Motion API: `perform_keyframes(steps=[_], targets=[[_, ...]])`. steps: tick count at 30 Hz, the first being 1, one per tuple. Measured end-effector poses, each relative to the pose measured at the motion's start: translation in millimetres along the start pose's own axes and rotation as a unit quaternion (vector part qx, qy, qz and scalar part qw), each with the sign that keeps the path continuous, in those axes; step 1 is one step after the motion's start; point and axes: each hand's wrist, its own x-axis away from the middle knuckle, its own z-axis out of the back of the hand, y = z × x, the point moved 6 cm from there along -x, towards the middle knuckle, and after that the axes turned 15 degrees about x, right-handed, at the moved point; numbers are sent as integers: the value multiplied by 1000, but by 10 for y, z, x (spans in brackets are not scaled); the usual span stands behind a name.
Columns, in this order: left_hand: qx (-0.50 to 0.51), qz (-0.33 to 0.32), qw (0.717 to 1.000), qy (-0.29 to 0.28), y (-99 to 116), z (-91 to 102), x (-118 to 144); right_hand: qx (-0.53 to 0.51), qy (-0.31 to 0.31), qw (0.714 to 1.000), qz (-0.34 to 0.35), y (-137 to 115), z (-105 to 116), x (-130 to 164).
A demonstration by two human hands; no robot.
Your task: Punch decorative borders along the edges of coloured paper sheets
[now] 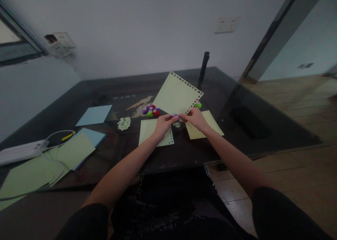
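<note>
At the centre of the frame our left hand [163,123] and right hand [195,117] meet, both pinching a small purple punch [176,117] on the lower corner of a pale yellow sheet [177,93] that tilts up above the dark desk [79,92]. Two punched sheets [147,129] lie beneath, and a cluster of coloured punches [150,110] sits just left.
</note>
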Motion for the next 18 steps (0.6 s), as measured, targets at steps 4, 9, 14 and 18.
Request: perform_keyframes(steps=[4, 9, 14, 18], targets=[[5, 16, 1000, -1, 6, 2, 1, -7, -8, 1000, 0, 16, -18, -4], [-15, 8, 1000, -6, 20, -2, 12, 13, 16, 1000, -5, 0, 13, 5], [2, 15, 1000, -20, 35, -32, 35, 43, 41, 998, -8, -9, 48, 8], [8, 22, 999, -24, 48, -60, 59, 40, 47, 998, -11, 11, 47, 1]])
